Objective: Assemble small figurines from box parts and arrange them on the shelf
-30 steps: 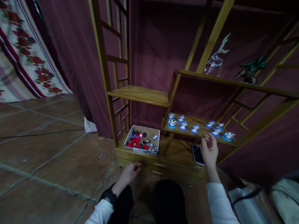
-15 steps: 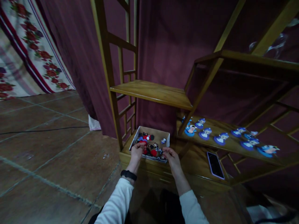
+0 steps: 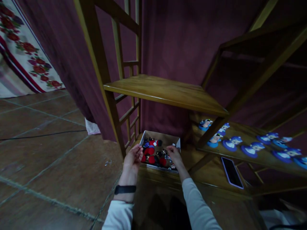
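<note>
A shallow cardboard box (image 3: 176, 140) with white outer walls sits on the bottom shelf and holds several small red, black and white figurines (image 3: 150, 150). At its left wall is my left hand (image 3: 133, 156), palm turned partly up, fingers curled in toward the thumb. Whether it grips the rim or something small I cannot make out. Over the right part of the box, my right hand (image 3: 176, 156) has its thumb and fingers pinched together, close above the figurines. What lies between those fingertips is too small to tell.
Several blue and purple figurines on round bases (image 3: 232, 142) stand on the shelf to the right. Below them lies a phone (image 3: 232, 172). A wooden shelf board (image 3: 165, 91) juts out above the box, and wooden posts frame it. A dark cable (image 3: 43, 135) crosses the tiled floor.
My left hand has moved left, from over the figurines to the box's left wall. My right hand has moved further into the box from its front right corner. The view has come closer.
</note>
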Motion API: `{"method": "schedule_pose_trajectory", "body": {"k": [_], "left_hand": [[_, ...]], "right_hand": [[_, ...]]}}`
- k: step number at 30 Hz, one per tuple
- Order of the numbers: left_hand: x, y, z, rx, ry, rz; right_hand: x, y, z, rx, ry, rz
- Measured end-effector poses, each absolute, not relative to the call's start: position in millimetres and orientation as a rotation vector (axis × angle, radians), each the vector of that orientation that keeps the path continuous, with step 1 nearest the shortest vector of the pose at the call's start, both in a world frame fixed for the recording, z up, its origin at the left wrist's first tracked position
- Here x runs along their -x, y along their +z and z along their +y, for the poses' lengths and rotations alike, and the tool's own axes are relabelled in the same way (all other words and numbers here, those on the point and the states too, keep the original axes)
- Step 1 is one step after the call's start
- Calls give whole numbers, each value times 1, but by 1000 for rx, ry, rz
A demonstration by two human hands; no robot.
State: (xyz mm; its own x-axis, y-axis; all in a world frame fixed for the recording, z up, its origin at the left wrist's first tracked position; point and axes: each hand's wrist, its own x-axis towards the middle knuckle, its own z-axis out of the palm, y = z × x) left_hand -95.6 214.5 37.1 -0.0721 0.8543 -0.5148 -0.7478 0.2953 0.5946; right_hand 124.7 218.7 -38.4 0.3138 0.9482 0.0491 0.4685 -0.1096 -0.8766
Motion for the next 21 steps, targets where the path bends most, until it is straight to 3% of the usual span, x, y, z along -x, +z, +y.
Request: {"method": "schedule_pose_trajectory", "body": {"k": [21], "left_hand": [[75, 34, 233, -168, 1247, 999]], "right_hand": [[-155, -13, 211, 2070, 522, -1487]]}}
